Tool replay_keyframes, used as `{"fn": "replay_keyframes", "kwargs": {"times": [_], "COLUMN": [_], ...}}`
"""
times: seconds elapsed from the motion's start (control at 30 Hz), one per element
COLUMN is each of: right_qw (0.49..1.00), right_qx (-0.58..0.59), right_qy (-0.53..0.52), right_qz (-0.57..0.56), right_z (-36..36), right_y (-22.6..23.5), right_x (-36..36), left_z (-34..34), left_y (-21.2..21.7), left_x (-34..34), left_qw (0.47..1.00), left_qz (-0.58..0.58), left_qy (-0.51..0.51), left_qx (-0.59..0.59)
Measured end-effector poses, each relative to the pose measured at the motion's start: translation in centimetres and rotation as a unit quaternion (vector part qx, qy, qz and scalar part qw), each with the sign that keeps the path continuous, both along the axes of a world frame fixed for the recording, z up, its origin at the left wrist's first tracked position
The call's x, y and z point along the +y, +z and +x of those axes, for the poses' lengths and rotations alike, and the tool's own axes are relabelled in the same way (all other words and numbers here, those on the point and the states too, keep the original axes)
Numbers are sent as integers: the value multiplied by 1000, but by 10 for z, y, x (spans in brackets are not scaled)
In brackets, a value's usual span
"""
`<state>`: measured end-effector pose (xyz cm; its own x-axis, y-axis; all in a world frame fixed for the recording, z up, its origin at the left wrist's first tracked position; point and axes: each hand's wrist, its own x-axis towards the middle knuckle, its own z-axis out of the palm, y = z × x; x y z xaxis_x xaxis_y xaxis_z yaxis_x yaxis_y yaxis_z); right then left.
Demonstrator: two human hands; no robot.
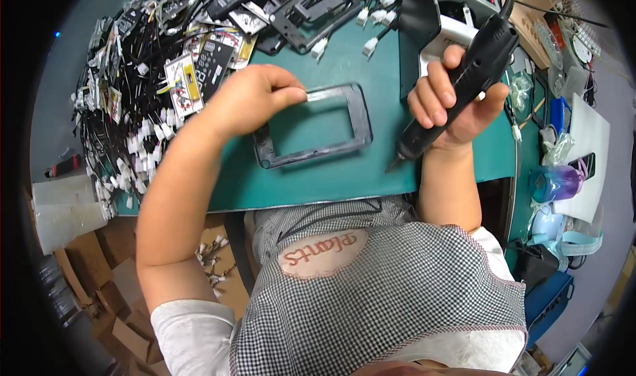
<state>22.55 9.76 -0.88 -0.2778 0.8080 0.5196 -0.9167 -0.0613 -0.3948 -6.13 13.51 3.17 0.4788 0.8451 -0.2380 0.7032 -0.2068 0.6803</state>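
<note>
Fingers of the left hand (255, 96) pinch the black frame (360, 114) over the green mat (381, 71); the right hand (465, 121) wraps an electric screwdriver (487, 53) above that mat. Likely light and stiff, the frame suits rim holds.

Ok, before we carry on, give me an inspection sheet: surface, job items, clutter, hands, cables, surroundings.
Surface: green tabletop, partly covered.
Job items: black rectangular frame; black corded driver, tip pointing down toward the tabletop.
Clutter: heap of wired circuit boards on the left, with many white connectors.
Hands: left hand pinches the frame near its upper left; right hand grips the driver.
Cables: power cable rises from the driver's top end.
Surroundings: cardboard boxes lower left; blue-purple bottle on the right.
</note>
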Motion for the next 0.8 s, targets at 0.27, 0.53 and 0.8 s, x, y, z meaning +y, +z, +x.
{"fn": "replay_keyframes", "kwargs": {"times": [0.27, 0.53, 0.8], "right_qw": [998, 996, 998], "right_qx": [8, 0, -3], "right_qy": [47, 58, 40], "right_qz": [49, 67, 49], "right_z": [4, 7, 1], "right_y": [-7, -9, -6], "right_x": [7, 9, 6], "left_z": [-24, -27, -22], "left_y": [-30, -36, -42], "left_x": [-68, -82, -84], "left_qw": [972, 962, 964], "left_qz": [218, 268, 251], "left_qy": [69, 37, -84], "left_qx": [-43, -28, 36]}}
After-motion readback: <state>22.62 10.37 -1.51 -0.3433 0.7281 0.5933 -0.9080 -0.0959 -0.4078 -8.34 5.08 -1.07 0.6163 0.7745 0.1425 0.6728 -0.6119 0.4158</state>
